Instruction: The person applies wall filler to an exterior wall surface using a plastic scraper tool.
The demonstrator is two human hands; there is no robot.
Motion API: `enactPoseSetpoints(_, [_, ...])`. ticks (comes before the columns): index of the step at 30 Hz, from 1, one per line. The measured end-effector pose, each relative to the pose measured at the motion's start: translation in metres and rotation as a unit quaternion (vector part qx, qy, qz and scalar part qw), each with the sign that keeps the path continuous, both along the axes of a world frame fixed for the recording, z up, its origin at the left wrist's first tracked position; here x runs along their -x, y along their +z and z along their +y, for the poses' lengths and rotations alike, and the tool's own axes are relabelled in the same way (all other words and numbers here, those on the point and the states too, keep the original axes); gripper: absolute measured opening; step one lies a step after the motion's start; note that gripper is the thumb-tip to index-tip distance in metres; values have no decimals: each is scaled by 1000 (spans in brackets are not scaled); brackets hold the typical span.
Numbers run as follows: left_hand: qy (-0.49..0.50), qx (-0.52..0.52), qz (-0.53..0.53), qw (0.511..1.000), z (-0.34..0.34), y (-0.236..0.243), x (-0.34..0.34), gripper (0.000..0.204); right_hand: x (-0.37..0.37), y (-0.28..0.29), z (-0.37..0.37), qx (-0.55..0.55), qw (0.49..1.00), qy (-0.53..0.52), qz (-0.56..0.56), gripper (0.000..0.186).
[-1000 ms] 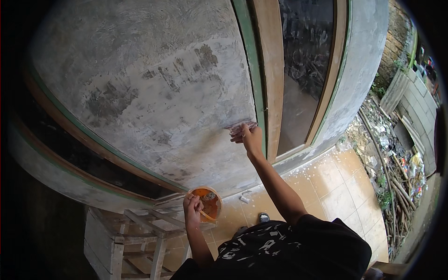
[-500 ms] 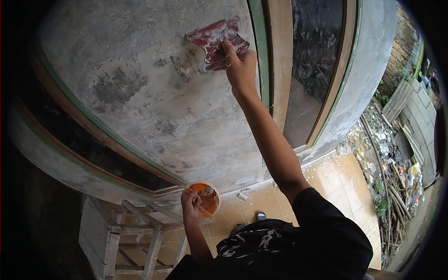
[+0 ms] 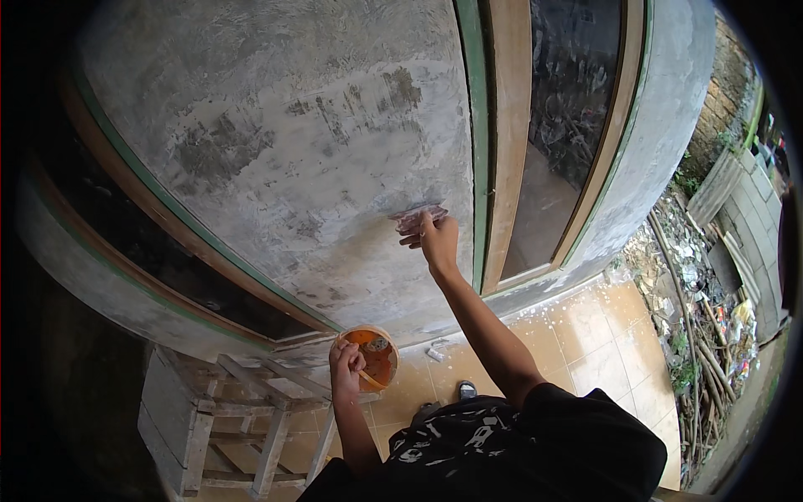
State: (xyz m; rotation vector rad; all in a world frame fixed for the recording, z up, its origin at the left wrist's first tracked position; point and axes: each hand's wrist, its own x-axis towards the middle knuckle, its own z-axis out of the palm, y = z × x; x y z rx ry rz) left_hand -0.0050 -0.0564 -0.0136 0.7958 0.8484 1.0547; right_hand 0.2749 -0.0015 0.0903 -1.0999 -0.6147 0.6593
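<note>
My right hand (image 3: pixel 438 243) is closed on a dark red putty spreader (image 3: pixel 416 219) smeared with white. Its blade lies against the grey wall (image 3: pixel 335 192), which carries patchy whitish filler and darker bare spots. My left hand (image 3: pixel 345 366) grips the edge or handle of an orange bucket (image 3: pixel 381 360) low in front of the wall; which of the two, I cannot tell. Inside the bucket sits a whitish lump, and its inner wall is streaked.
A wooden trestle (image 3: pixel 272 435) stands at lower left. Wood-framed windows flank the wall, the right-hand pane (image 3: pixel 569 117) being dark glass. White splatter dots the tiled floor (image 3: pixel 585 343). Rubbish and sticks (image 3: pixel 698 318) lie outside at far right.
My right hand has brought the spreader down the wall from near the top to about mid-height. The bucket and my left hand have barely shifted.
</note>
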Motion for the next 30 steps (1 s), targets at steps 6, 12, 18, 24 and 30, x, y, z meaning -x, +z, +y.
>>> enactPoseSetpoints(6, [4,-14,-8,1000,-5,0,6,22,-18,166,26,-189,981,43,-2,34])
enactPoseSetpoints(12, [21,-19,-15,999,-9,-1,16,18,-53,268,-38,-327,825,437,-149,18])
enactPoseSetpoints(18, [29,-9,3,1000,-12,1,17,19,-20,168,58,-251,961,-53,-104,43])
enactPoseSetpoints(24, [19,-3,-20,1000,-15,-5,28,20,7,17,13,-111,993,-30,-13,41])
enactPoseSetpoints(30, [1,-21,19,1000,-19,5,24,23,13,-115,-18,106,993,28,41,33])
